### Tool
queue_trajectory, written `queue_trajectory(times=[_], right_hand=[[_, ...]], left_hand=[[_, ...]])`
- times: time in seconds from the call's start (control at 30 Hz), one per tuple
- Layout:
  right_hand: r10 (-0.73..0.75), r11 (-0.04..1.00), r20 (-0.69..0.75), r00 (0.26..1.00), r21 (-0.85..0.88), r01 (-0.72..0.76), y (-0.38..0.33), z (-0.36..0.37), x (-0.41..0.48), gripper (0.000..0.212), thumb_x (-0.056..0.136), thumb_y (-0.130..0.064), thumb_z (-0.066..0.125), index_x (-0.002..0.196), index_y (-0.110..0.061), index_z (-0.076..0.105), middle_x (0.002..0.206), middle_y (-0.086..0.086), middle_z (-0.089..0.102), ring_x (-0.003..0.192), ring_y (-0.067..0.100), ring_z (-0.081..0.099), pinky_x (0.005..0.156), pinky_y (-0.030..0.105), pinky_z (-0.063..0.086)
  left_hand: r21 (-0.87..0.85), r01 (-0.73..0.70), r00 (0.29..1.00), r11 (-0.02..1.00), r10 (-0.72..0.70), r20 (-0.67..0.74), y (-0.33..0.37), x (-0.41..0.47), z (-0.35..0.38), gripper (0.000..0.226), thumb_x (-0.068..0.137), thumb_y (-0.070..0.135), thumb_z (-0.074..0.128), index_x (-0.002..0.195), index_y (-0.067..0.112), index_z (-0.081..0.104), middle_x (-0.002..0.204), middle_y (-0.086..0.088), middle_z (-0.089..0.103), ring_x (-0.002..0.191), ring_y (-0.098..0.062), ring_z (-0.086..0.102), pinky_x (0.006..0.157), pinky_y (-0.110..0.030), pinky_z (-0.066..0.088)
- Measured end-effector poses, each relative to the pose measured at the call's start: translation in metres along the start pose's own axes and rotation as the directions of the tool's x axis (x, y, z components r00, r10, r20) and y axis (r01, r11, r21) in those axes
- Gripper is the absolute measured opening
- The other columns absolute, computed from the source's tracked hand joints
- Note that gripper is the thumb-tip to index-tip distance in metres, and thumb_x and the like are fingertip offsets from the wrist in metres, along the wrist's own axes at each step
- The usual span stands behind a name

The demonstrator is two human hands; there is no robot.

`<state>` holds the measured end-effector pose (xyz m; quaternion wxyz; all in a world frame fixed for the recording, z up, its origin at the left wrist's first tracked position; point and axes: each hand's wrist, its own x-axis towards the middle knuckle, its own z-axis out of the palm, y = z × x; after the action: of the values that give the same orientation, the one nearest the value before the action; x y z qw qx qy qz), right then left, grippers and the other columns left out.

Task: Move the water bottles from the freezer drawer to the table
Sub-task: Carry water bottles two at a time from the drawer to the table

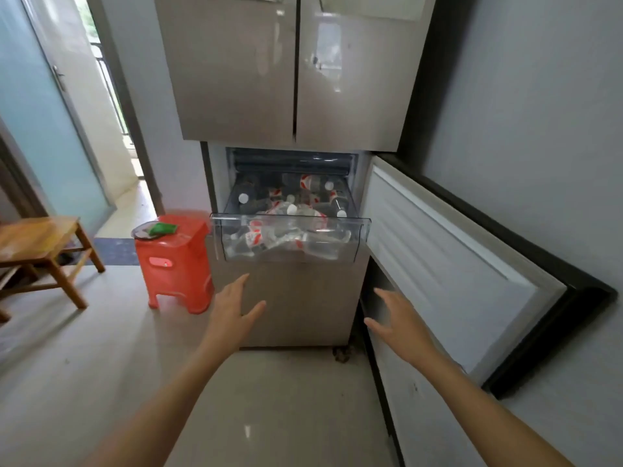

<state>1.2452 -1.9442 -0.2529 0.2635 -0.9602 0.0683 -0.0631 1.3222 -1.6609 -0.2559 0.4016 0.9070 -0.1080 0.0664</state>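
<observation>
A clear plastic freezer drawer (pixel 365 227) stands pulled out of the fridge, filled with several water bottles (pixel 305 214) that have white caps and red-and-white labels, lying in a jumble. My left hand (pixel 232 308) is stretched out below the drawer's left front, fingers straight and spread, holding nothing. My right hand (pixel 394 320) reaches forward below the drawer's right corner, fingers also spread and empty. Both hands are apart from the drawer. A wooden table (pixel 37 237) stands at the left edge.
The freezer door (pixel 448 264) hangs open to the right, close to my right arm. A red plastic stool (pixel 175 261) with a plate and a green item on it stands left of the fridge. A doorway opens at the back left.
</observation>
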Motion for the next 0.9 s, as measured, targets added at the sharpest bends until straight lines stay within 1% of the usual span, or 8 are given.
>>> queue_trajectory(times=[0.17,0.33,0.5,0.57,0.63,0.7,0.8,0.9], right_hand=[[-0.046,0.998,0.076,0.996,0.038,0.043,0.011,0.012,0.066,0.067,0.087,-0.042,0.056,0.143,-0.022,0.026,0.149,-0.003,0.029,0.137,0.015,0.026,0.111,0.036,0.028],[-0.072,0.997,0.160,0.984,0.050,0.065,0.018,0.033,0.113,0.066,0.088,-0.044,0.055,0.143,-0.024,0.025,0.149,-0.003,0.028,0.137,0.014,0.023,0.112,0.036,0.026],[-0.143,0.989,0.121,0.982,0.044,0.139,0.004,0.043,0.178,0.063,0.088,-0.040,0.055,0.142,-0.020,0.028,0.148,-0.001,0.030,0.136,0.014,0.025,0.112,0.029,0.023],[-0.163,0.987,0.106,0.981,0.029,0.161,-0.004,0.042,0.207,0.062,0.088,-0.039,0.055,0.141,-0.020,0.029,0.146,-0.002,0.032,0.136,0.014,0.026,0.111,0.030,0.023],[-0.173,0.985,0.077,0.982,0.037,0.170,-0.012,0.040,0.241,0.060,0.088,-0.037,0.057,0.140,-0.021,0.032,0.143,-0.003,0.036,0.133,0.014,0.030,0.109,0.028,0.026],[-0.183,0.983,0.060,0.981,0.034,0.182,-0.018,0.036,0.275,0.059,0.086,-0.034,0.060,0.138,-0.020,0.035,0.140,-0.001,0.040,0.131,0.017,0.035,0.107,0.027,0.028],[-0.148,0.989,0.035,0.988,-0.012,0.148,-0.020,0.034,0.324,0.058,0.085,-0.031,0.062,0.137,-0.018,0.038,0.137,0.003,0.043,0.127,0.019,0.038,0.102,0.023,0.029],[-0.090,0.996,0.048,0.995,-0.011,0.091,-0.023,0.039,0.356,0.061,0.085,-0.031,0.062,0.138,-0.016,0.036,0.142,0.005,0.039,0.130,0.020,0.036,0.105,0.028,0.029]], left_hand=[[-0.028,0.111,0.994,0.993,-0.111,0.008,-0.011,0.030,0.020,0.073,0.072,0.039,0.057,0.134,0.004,0.041,0.132,-0.016,0.050,0.122,-0.031,0.047,0.103,-0.048,0.037],[0.034,0.174,0.985,0.984,-0.173,-0.022,-0.024,0.066,0.019,0.058,0.082,0.012,0.067,0.133,0.001,0.041,0.131,-0.020,0.048,0.115,-0.037,0.047,0.101,-0.039,0.033],[0.120,0.082,0.994,0.989,-0.073,-0.082,-0.041,0.137,0.007,0.052,0.083,0.015,0.065,0.130,0.004,0.046,0.127,-0.018,0.052,0.119,-0.031,0.044,0.098,-0.035,0.032],[0.131,0.050,0.995,0.990,-0.038,-0.096,-0.044,0.168,0.006,0.048,0.084,0.028,0.060,0.126,0.007,0.051,0.125,-0.015,0.054,0.117,-0.031,0.046,0.097,-0.038,0.035],[0.165,-0.007,0.997,0.986,0.020,-0.077,-0.050,0.208,0.008,0.058,0.077,0.045,0.047,0.117,0.004,0.059,0.117,-0.017,0.058,0.110,-0.034,0.051,0.094,-0.042,0.038],[0.181,-0.022,0.997,0.983,0.036,-0.070,-0.055,0.253,0.012,0.066,0.072,0.050,0.037,0.111,0.003,0.064,0.113,-0.016,0.060,0.106,-0.034,0.053,0.091,-0.042,0.039],[0.224,-0.021,1.000,0.974,0.024,-0.011,-0.066,0.311,0.017,0.058,0.076,0.049,0.043,0.109,0.005,0.065,0.112,-0.014,0.060,0.105,-0.035,0.051,0.088,-0.042,0.041],[0.288,-0.018,0.999,0.957,0.006,0.042,-0.081,0.342,0.021,0.047,0.082,0.043,0.051,0.112,0.009,0.062,0.118,-0.011,0.057,0.110,-0.031,0.046,0.089,-0.041,0.039]])
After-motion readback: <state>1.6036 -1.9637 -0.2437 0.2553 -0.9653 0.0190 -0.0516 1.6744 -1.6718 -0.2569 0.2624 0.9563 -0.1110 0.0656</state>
